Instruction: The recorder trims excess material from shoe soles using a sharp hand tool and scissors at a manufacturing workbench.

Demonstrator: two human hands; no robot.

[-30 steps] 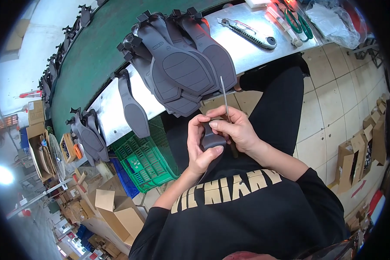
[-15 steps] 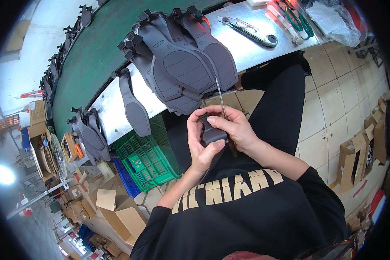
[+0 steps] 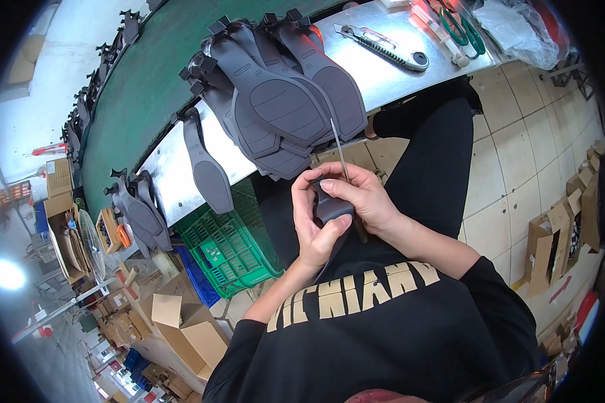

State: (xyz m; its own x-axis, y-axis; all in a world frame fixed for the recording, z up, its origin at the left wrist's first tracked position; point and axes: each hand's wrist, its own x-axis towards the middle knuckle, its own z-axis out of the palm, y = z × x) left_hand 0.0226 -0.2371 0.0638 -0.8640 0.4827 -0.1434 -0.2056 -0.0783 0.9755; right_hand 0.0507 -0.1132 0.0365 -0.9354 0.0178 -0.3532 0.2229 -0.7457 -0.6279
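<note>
Looks like thumb-work on the dark grey piece (image 3: pixel 328 209) in front of me; left hand (image 3: pixel 309 225) wraps it, right hand (image 3: pixel 368 201) pinches its end plus metal tool (image 3: pixel 338 146); next move wants steady grip.

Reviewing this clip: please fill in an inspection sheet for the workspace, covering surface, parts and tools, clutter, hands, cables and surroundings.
Surface: metal tabletop beside a green surface.
Parts and tools: grey piece held; pointed metal tool; overlapping pile of grey pieces on the tabletop.
Clutter: utility knife, clear plastic bag.
Hands: left hand grips the grey piece; right hand holds the tool, thumb on the piece.
Cables: nothing seen.
Surroundings: green crate, open cardboard box, tiled floor.
</note>
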